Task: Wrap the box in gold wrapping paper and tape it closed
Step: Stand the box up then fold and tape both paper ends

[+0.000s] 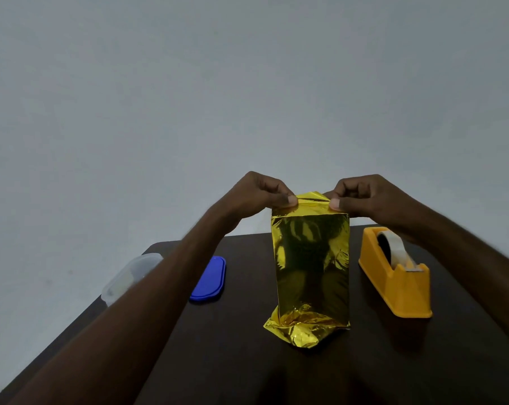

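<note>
We see the left hand (260, 194) curled almost into a fist, thumb and forefinger pinched together on the top left corner of the gold wrapping paper (313, 258). The right hand (361, 197) mirrors it, fingers folded in, thumb pressed against the paper's top right corner, so both hands are clamped on the upper fold with a short ridge of foil standing between them. Directly beneath the hands the box (314, 276) stands upright on its end, fully covered in the shiny gold sheet; its lower end shows loose, crumpled paper spreading onto the table (218, 361) toward its near edge. We place the box about midway across the dark table, nearer the far edge than the near one. To its right, apart from it, sits an orange tape dispenser (396, 276) with a roll of clear tape (393, 249) mounted in it. To the left of the box, beyond the left forearm, lies a blue lid (210, 280), and at the table's left edge rests a clear plastic container (130, 276). We can read no writing or labels on anything.
</note>
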### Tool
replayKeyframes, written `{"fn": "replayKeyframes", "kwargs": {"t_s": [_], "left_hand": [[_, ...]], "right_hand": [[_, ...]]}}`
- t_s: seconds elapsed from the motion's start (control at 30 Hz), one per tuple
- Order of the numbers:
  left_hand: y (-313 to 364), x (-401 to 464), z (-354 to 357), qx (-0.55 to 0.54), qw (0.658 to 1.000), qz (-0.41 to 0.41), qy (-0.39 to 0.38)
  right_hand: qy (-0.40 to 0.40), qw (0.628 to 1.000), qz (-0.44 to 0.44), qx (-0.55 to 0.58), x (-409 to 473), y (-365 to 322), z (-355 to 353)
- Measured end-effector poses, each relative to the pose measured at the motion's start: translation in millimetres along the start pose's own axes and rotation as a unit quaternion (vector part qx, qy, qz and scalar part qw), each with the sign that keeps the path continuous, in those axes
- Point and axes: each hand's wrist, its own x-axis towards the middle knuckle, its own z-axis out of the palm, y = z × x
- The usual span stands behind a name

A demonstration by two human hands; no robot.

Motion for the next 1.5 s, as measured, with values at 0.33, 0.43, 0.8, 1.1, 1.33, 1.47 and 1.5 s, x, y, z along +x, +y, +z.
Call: {"fn": "replayKeyframes", "kwargs": {"t_s": [0.33,0.43,0.8,1.1,1.33,1.47,1.5], "left_hand": [[-7.8,-7.7,12.6,0.004,0.998,-0.006,0.066],[-9.9,-9.2,14.6,-0.011,0.997,-0.011,0.075],[-15.9,-10.6,20.3,-0.068,0.993,-0.005,0.097],[-15.3,-7.6,18.7,-0.036,0.995,-0.001,0.095],[4.6,-12.0,18.1,0.193,0.968,0.068,0.146],[24.1,-25.9,35.7,0.300,0.939,0.155,0.068],[21.9,-30.0,42.0,0.335,0.928,0.160,0.037]], "right_hand": [[0.035,0.998,-0.038,-0.035,1.0,11.9,6.4],[0.033,0.999,-0.028,0.005,1.7,12.9,6.7],[0.037,0.998,-0.052,-0.013,-1.8,8.9,8.2],[0.067,0.995,-0.053,-0.046,-1.0,18.6,8.7],[0.087,0.991,-0.063,-0.077,-0.9,22.3,10.0],[0.094,0.989,-0.070,-0.093,-0.4,23.1,11.4],[0.096,0.988,-0.071,-0.094,-0.3,23.6,10.9]]}}
